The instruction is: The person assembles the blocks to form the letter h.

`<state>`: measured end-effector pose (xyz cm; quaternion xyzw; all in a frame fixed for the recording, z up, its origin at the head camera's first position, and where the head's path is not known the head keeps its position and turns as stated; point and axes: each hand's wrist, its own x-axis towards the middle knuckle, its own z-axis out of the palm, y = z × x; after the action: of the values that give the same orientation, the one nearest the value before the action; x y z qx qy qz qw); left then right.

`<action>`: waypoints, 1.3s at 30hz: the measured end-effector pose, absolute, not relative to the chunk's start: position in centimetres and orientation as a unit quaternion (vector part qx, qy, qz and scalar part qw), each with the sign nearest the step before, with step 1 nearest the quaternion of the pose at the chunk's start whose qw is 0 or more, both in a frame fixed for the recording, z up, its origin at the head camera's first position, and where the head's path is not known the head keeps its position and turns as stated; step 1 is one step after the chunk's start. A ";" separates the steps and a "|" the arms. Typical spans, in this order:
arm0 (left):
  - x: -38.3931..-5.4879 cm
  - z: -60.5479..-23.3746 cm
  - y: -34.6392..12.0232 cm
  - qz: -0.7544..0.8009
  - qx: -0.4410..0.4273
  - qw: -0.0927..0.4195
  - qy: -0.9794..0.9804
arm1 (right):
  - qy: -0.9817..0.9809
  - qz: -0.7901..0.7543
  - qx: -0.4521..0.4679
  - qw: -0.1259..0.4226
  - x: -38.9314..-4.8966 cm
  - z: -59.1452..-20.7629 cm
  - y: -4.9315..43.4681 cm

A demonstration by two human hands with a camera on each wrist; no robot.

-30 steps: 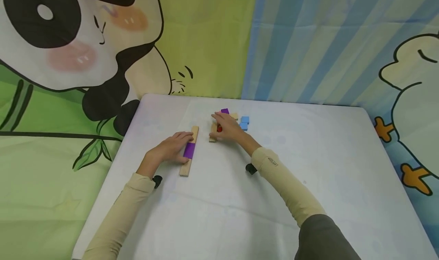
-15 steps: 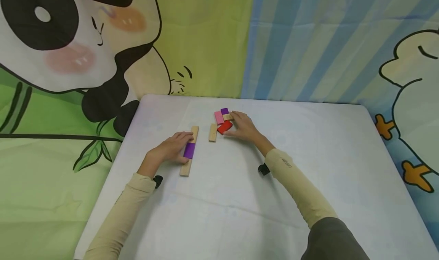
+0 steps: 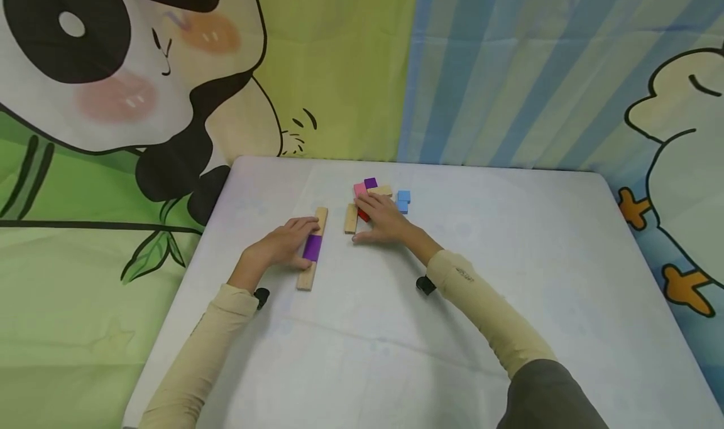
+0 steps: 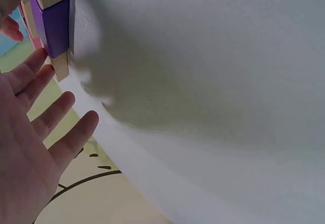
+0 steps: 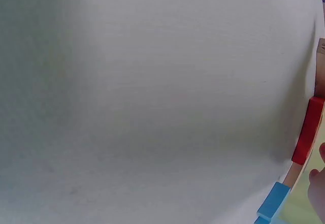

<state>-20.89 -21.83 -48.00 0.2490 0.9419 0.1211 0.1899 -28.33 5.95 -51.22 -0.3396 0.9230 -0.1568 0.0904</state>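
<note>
In the head view, a row of blocks lies end to end: a wooden block at each end and a purple block [image 3: 312,248] between. My left hand [image 3: 279,245] rests along its left side, thumb by the near wooden block [image 3: 305,278] and fingertips at the far one. The left wrist view has those fingers [image 4: 76,140] extended, some touching the blocks. My right hand [image 3: 383,220] is over a red block [image 3: 364,215], which it partly hides. Its thumb is near the lower end of a single wooden block [image 3: 351,219]. Nothing is visibly gripped in it.
Behind the right hand are a pink block [image 3: 359,189], a small purple block [image 3: 370,183] and a wooden block [image 3: 381,191]. Two light blue blocks [image 3: 403,196] lie to their right. All sit on a white table [image 3: 509,259] before a cartoon-printed cloth [image 3: 351,71].
My right hand moved right off the wooden and red blocks, uncovering them, then came back left over the red block. The left hand and its row have stayed in place.
</note>
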 end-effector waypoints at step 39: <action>-21.1 -48.2 -22.1 0.128 0.246 0.195 0.941 | 0.934 -0.136 -0.314 0.103 -29.5 -50.1 3.9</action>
<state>-21.14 -22.05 -48.23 0.2464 0.9408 0.1277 0.1946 -29.46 3.86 -50.14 -0.3142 0.9340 -0.1357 0.1031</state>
